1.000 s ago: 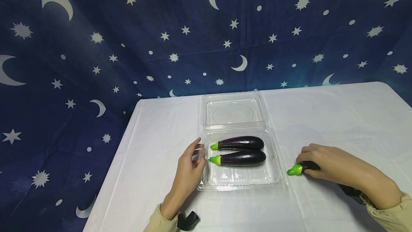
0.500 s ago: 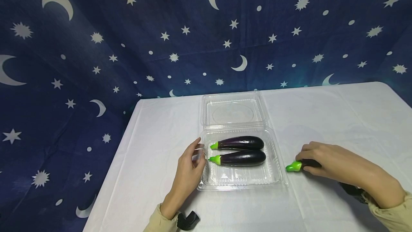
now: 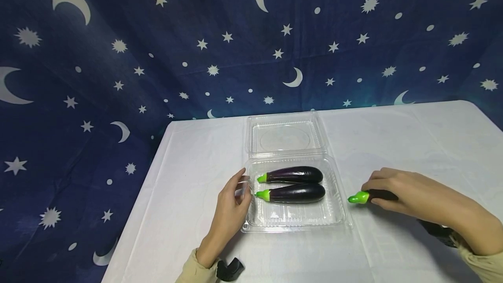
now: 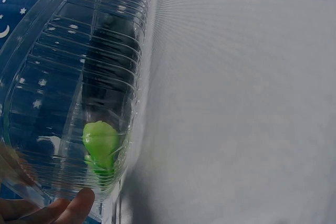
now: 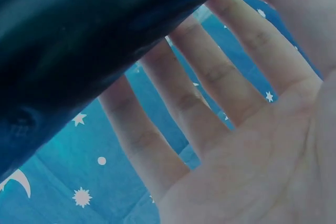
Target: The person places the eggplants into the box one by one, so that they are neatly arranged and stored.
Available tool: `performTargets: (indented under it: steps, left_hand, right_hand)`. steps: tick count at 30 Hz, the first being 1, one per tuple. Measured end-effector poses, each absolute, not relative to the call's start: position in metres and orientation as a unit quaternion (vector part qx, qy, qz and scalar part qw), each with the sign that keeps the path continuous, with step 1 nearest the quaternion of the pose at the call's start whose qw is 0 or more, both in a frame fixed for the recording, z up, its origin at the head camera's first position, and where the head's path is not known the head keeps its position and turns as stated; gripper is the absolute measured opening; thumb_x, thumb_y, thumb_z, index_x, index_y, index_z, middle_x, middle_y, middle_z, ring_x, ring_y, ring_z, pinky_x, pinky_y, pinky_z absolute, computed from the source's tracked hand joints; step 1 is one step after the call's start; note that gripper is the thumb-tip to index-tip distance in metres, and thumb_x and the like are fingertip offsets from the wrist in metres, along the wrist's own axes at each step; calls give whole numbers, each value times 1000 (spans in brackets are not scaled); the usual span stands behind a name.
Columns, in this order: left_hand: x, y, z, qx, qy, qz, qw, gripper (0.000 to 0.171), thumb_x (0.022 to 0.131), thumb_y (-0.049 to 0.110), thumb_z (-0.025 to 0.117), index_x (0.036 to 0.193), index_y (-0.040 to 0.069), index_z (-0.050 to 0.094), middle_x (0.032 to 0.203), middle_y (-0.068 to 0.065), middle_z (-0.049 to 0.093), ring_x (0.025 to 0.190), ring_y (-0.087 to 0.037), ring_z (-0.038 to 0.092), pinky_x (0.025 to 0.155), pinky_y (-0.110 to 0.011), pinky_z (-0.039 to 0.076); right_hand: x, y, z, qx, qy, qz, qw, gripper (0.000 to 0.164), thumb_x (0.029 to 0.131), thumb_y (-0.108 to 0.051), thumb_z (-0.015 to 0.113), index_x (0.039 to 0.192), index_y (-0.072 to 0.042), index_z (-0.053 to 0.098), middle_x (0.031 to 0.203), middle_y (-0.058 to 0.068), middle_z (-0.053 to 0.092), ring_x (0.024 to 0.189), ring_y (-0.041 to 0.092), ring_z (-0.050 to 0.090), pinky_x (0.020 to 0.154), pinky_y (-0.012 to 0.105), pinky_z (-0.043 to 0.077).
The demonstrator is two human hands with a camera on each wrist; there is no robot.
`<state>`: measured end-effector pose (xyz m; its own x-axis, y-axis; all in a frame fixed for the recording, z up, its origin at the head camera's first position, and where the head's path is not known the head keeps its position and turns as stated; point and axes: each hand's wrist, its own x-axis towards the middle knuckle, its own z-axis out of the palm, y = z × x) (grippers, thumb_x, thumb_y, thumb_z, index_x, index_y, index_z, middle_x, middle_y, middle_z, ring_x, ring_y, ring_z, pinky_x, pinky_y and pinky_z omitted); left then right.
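Note:
Two dark purple eggplants with green stems, a far eggplant (image 3: 294, 174) and a near eggplant (image 3: 297, 193), lie side by side in the base of a clear plastic clamshell container (image 3: 298, 226). My left hand (image 3: 229, 204) holds the container's left side, fingertips at the rim; in the left wrist view its fingers (image 4: 79, 208) show low against the ribbed wall. To the right of the container, my right hand (image 3: 408, 191) grips a third eggplant (image 3: 379, 194) from above, its green stem pointing left at the container. The right wrist view shows fingertips (image 5: 157, 56) against this eggplant's dark body.
The container's lid (image 3: 284, 134) lies folded back behind the base. A white cloth covers the table (image 3: 196, 156), and a dark blue curtain (image 3: 235, 34) with moons and stars hangs behind it. Black wrist mounts sit at both sleeves.
My right hand has moved slightly away from me with the third eggplant, whose stem has shifted a little up and left in the head view. My left hand and the container stay put.

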<state>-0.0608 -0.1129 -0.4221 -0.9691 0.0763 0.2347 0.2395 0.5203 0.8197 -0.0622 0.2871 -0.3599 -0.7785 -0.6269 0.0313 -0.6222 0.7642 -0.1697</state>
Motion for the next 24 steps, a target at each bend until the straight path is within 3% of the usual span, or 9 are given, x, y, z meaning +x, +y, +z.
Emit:
performTargets:
  steps: [24]
  left_hand:
    - [-61, -113, -422, -88, -869, -479, 84, 48, 96, 6, 56, 143, 5, 49, 119, -12, 66, 107, -22, 67, 76, -27, 59]
  right_hand:
    - [-69, 268, -335, -381, 914, -110, -82, 32, 75, -21, 84, 103, -32, 72, 97, -26, 55, 83, -7, 49, 67, 23, 51]
